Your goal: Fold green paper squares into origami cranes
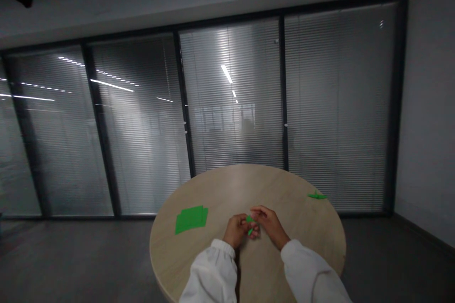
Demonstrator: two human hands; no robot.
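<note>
A small folded piece of green paper (pixel 250 218) is held above the front middle of the round table. My left hand (pixel 236 229) is closed around its left and lower side, with fingertips showing beneath it. From the right, my right hand (pixel 267 221) reaches in with bent fingers, the tips pinched together at the paper's upper right edge. Fingers cover much of the paper, so its full shape is hidden. On the left part of the table lie several flat green paper sheets (pixel 192 218), overlapping in a loose stack.
A small folded green paper figure (pixel 317 195) lies near the right edge of the wooden round table (pixel 249 177). Behind the table stands a glass partition (pixel 234 137) with blinds and dark frames. A plain wall (pixel 428 113) is on the right.
</note>
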